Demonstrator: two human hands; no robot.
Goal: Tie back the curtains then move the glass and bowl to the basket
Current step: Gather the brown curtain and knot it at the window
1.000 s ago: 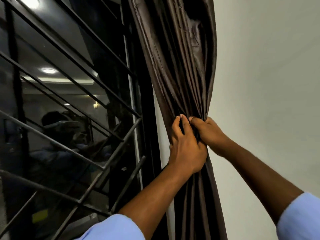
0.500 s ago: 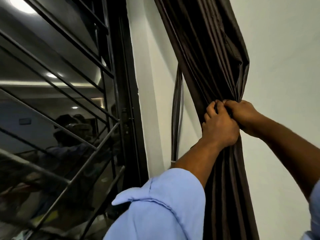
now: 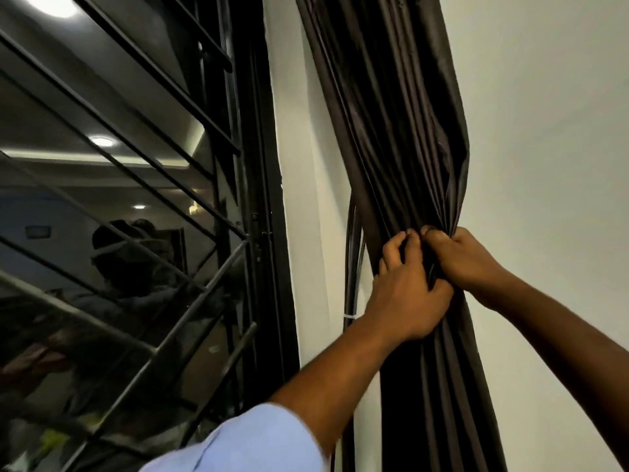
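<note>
Curtain gathered, not yet tied

Head view: our left hand (image 3: pixel 408 294) and right hand (image 3: pixel 459 257) hold the bunched curtain (image 3: pixel 401 131) with curled fingers beside the window (image 3: pixel 136 199). We see no tie, and the glass, bowl and basket are out of view.

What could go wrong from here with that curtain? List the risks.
1. Both hands, the left hand and right hand, pinch the gathered curtain at one spot; no tie-back shows, so letting go may free the folds.
2. Dark cables hang just behind the bunch, held by a white clip; they could get caught in the wrap.
3. A hard downward pull might strain the curtain's top fixing, which is out of view.
</note>
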